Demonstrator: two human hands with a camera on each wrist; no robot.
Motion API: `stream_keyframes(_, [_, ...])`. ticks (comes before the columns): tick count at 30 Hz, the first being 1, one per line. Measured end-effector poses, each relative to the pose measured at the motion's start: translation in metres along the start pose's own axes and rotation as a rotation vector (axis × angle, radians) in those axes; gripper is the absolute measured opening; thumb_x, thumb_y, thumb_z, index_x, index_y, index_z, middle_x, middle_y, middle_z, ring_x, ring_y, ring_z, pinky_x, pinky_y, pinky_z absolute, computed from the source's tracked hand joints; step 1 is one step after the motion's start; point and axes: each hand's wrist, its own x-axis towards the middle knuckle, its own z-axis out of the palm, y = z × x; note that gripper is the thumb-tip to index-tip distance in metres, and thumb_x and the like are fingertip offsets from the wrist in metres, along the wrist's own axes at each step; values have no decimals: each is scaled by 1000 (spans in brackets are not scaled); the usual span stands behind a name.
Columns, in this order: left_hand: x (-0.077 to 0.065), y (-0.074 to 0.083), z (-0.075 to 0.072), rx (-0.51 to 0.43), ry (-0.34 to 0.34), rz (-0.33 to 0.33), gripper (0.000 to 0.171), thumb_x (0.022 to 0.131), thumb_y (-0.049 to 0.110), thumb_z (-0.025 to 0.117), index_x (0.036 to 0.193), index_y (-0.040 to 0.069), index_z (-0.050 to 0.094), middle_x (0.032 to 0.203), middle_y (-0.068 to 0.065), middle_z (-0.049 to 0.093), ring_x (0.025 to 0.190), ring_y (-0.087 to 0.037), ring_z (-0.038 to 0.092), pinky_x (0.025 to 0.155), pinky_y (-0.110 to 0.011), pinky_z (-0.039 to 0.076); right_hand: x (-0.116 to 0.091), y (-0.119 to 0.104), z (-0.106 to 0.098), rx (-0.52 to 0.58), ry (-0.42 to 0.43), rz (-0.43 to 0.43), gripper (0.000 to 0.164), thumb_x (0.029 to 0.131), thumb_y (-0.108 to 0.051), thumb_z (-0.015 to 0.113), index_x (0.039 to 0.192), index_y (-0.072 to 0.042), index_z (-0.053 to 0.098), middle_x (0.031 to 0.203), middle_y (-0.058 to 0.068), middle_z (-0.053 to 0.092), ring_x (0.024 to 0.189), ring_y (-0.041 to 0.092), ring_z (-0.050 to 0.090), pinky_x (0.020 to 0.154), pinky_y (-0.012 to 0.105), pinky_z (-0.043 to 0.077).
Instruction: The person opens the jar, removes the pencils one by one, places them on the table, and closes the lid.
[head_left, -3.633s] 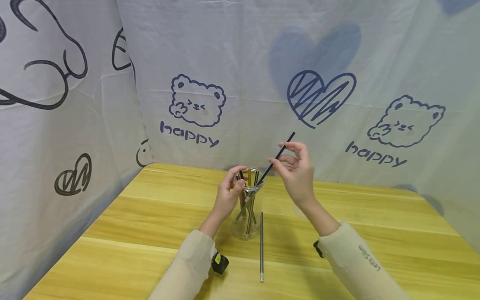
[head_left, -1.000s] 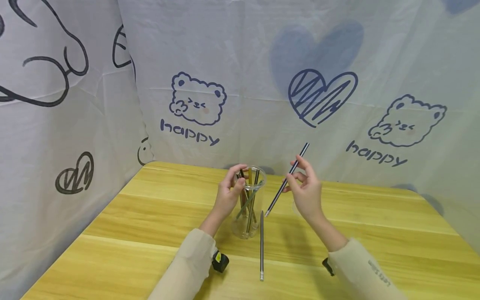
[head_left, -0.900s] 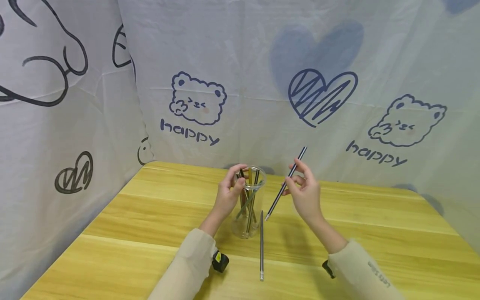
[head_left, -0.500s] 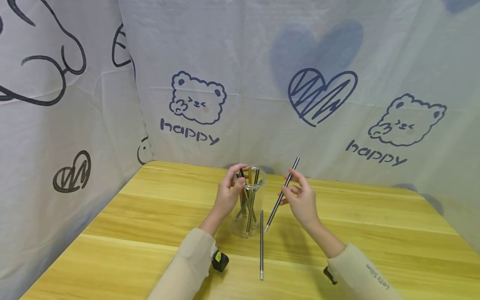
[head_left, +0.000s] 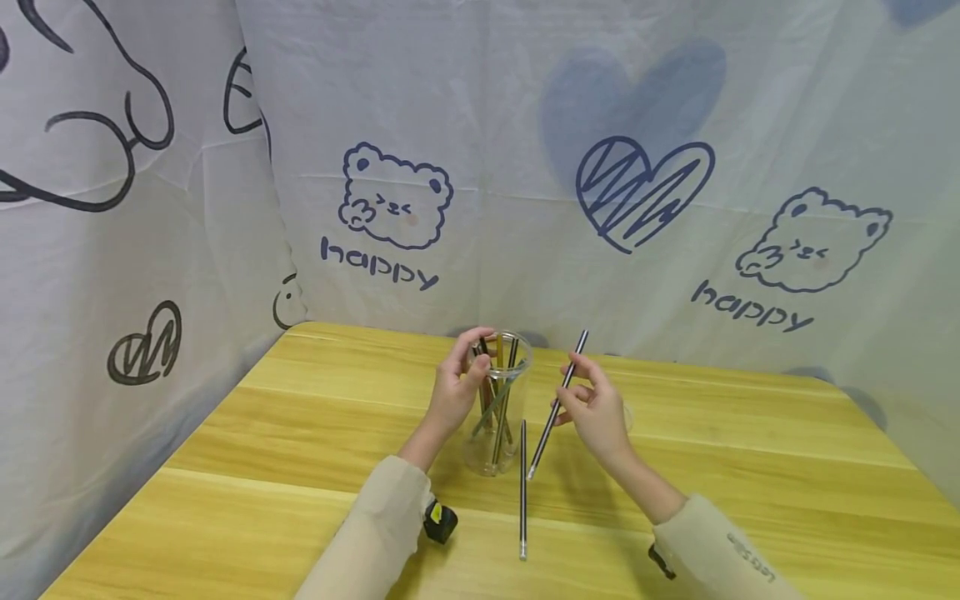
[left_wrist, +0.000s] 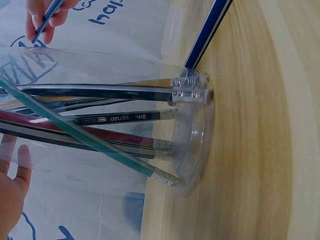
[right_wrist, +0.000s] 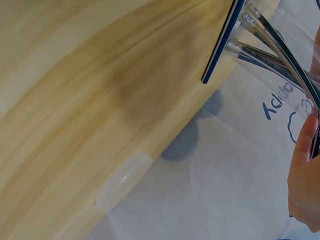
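My left hand (head_left: 457,379) holds a clear jar (head_left: 480,457) near its rim, thumb on the near side. Several pencils stand leaning inside, and the left wrist view shows their eraser ends at the bottom, among them a green pencil (left_wrist: 100,142) and a black one (left_wrist: 125,118). Right of the jar, my right hand (head_left: 600,421) pinches a dark striped pencil (head_left: 546,433), tilted with its eraser end down. That end is close to another dark striped pencil (head_left: 523,500) lying on the table; whether they touch I cannot tell.
The wooden table (head_left: 300,433) ends at a white printed cloth (head_left: 510,275) behind, with another cloth (head_left: 202,233) at the left. A clear flat disc (right_wrist: 125,182) lies near the table's back edge, mostly hidden behind my right hand in the head view.
The right hand has drawn its pencil out of the jar, moved it right, then lowered it toward the lying pencil. The left hand, jar and lying pencil stay put.
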Motion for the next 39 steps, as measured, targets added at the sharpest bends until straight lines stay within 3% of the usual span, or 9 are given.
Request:
stream_keyframes(12, [0,2,0,5,-3,-7,79,83,61,41,116,-11,43,111,-30,50,93,-43,51,68,-26,45,-6,5,2,-18,-20,118,51,80,18,49,128,10,35,107,22,46,60,6,54,50,32,51])
stream_keyframes(26, [-1,2,0,4,-2,-10,80,84,61,40,116,-12,43,112,-31,49,93,-44,51,66,-26,45,-14,21,2,-154,-147,332,59,76,16,55,130,8,34,110,27,45,57,14,53,49,35,51])
stream_keyframes(32, [-1,1,-1,-4,-6,-11,79,84,61,41,116,-12,42,113,-31,49,93,-44,51,67,-27,46,-19,27,6,-178,-183,366,61,73,19,56,129,9,35,106,28,46,57,18,53,49,37,51])
stream_keyframes(36, [-1,-8,-1,0,-5,-10,76,84,60,41,118,-8,44,113,-27,50,94,-40,52,68,-27,46,-21,29,7,-197,-195,384,62,73,19,57,130,8,34,105,27,47,53,18,52,48,37,50])
stream_keyframes(39, [-1,-8,-1,3,-3,3,76,85,59,41,117,-9,44,112,-28,51,93,-41,52,67,-23,44,-22,31,6,-213,-199,394,63,73,19,57,130,7,34,106,26,48,52,18,53,48,37,50])
